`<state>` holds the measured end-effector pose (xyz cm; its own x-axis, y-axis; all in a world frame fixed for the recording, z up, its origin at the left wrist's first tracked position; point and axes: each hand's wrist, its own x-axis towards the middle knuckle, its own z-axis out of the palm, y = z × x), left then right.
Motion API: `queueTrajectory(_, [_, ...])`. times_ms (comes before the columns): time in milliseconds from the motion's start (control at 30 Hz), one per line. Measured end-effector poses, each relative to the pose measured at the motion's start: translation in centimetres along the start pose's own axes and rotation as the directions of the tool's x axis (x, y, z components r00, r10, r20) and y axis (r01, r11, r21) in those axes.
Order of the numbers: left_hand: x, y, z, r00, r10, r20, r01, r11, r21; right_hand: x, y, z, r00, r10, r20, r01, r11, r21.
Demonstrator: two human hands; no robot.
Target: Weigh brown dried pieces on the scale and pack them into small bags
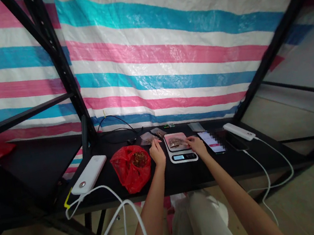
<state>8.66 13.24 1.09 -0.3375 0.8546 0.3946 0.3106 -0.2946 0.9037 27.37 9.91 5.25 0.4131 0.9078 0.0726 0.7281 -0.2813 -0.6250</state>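
A white kitchen scale [185, 157] with a lit display stands on the black tabletop. On its pan lies a small clear plastic bag [175, 142] of brownish pieces. My right hand [197, 145] pinches the right edge of this bag. Left of the scale is my left hand [157, 155], its fingers drawn together; anything between them is hidden. Just behind it lie two more small filled bags, a nearer bag [146, 138] and a farther bag [158, 132]. A red plastic bag [127, 175] sits open at the left, with brown pieces [140, 159] inside.
White power banks stand left [90, 175] and right [239, 131], with white cables hanging over the front edge. A lit phone [212, 142] and a dark phone [236, 140] lie right of the scale. Behind are clear bags [196, 127] and a black cable [120, 129]. Black rack posts [64, 68] flank the table.
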Motion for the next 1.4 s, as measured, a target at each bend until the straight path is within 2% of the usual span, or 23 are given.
queueTrajectory(100, [0.1,0.0,-0.1,0.999,-0.039,0.023,0.04,0.999,-0.032,0.1,-1.1,0.0,0.997,-0.067,0.032,0.065,0.996,0.055])
queueTrajectory(167, [0.2,0.2,-0.2,1.0,-0.029,0.011,0.029,0.997,-0.066,-0.4,-2.4,-0.2,0.981,-0.192,-0.023,0.193,0.978,0.073])
queueTrajectory(233, [0.2,0.5,-0.5,0.998,0.04,-0.054,-0.046,0.994,-0.102,-1.1,-3.8,-0.4,0.915,-0.389,-0.105,0.396,0.917,0.049])
queueTrajectory(333, [-0.2,0.8,-1.7,0.973,0.167,-0.157,-0.189,0.973,-0.135,-2.4,-5.7,-0.4,0.757,-0.636,-0.148,0.645,0.764,0.018])
queueTrajectory(400, [-0.6,0.7,-2.9,0.975,0.191,-0.116,-0.21,0.96,-0.186,-3.0,-6.4,0.2,0.707,-0.692,-0.143,0.705,0.706,0.071])
queueTrajectory(433, [-0.7,0.5,-3.5,0.982,0.178,-0.056,-0.186,0.954,-0.233,-3.2,-6.7,0.8,0.705,-0.695,-0.143,0.709,0.695,0.116])
queueTrajectory(533, [-0.8,-0.4,-5.1,0.983,0.068,0.172,0.0,0.93,-0.366,-3.5,-6.9,3.6,0.762,-0.632,-0.144,0.642,0.707,0.297])
queueTrajectory(600, [-0.3,-1.1,-6.1,0.969,-0.021,0.248,0.122,0.909,-0.399,-3.7,-7.1,6.0,0.824,-0.548,-0.145,0.549,0.707,0.446])
queueTrajectory(667, [0.4,-1.8,-7.0,0.967,-0.088,0.24,0.182,0.896,-0.405,-3.9,-7.4,8.3,0.873,-0.468,-0.137,0.452,0.671,0.589])
queueTrajectory(833, [2.3,-2.8,-9.0,0.973,-0.177,0.148,0.22,0.907,-0.36,-4.7,-9.1,12.2,0.936,-0.348,-0.058,0.263,0.578,0.773])
queueTrajectory(933, [2.7,-2.9,-9.4,0.968,-0.235,0.091,0.252,0.891,-0.378,-5.0,-9.9,13.2,0.959,-0.282,0.02,0.15,0.566,0.81])
queueTrajectory(1033, [2.5,-2.9,-9.3,0.957,-0.287,0.048,0.281,0.869,-0.406,-5.1,-10.0,13.6,0.959,-0.283,0.004,0.168,0.583,0.795])
queueTrajectory(1100, [2.3,-2.9,-9.2,0.953,-0.297,0.064,0.297,0.865,-0.404,-5.1,-9.7,13.6,0.962,-0.271,-0.033,0.196,0.6,0.776])
queueTrajectory(1233, [1.9,-3.3,-9.0,0.959,-0.264,0.1,0.283,0.894,-0.346,-4.9,-9.1,13.5,0.974,-0.221,-0.051,0.183,0.632,0.753])
queueTrajectory(1400, [1.7,-3.7,-8.9,0.982,-0.189,0.028,0.191,0.972,-0.134,-4.8,-8.8,13.7,0.977,-0.211,-0.019,0.145,0.6,0.787])
